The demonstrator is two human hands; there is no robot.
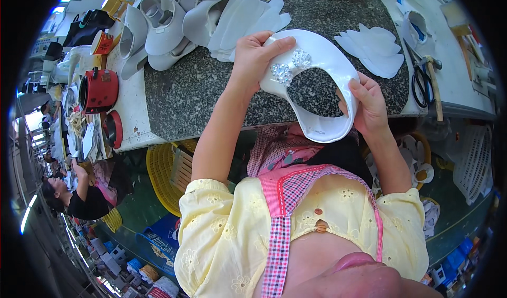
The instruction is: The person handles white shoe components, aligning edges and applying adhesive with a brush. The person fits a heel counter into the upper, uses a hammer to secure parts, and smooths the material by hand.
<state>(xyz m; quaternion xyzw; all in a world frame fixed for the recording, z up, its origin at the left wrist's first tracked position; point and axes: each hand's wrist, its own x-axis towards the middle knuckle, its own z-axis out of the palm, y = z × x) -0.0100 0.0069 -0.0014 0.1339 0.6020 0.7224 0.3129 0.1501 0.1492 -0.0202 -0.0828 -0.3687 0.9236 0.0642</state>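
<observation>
A white, glossy shoe upper (331,55) with an open middle is held up over the near edge of the dark speckled slab (179,97). Two clusters of clear sparkling stones decorate its left part. My left hand (255,60) grips the upper's left end, thumb on top beside the stones. At the right side, my right hand (368,101) pinches the rim, thumb outside and some fingertips showing through the opening. Beyond my left hand lies a fan of flat white pieces (248,23); another small pile of white pieces (372,52) rests farther right.
Several pale shoe uppers (161,23) are bunched at the back left. A red pot (100,91) stands left of the slab. Scissors (419,84) and a hammer (435,87) lie right. Below are a yellow basket (158,174) and, at left, another person (84,200).
</observation>
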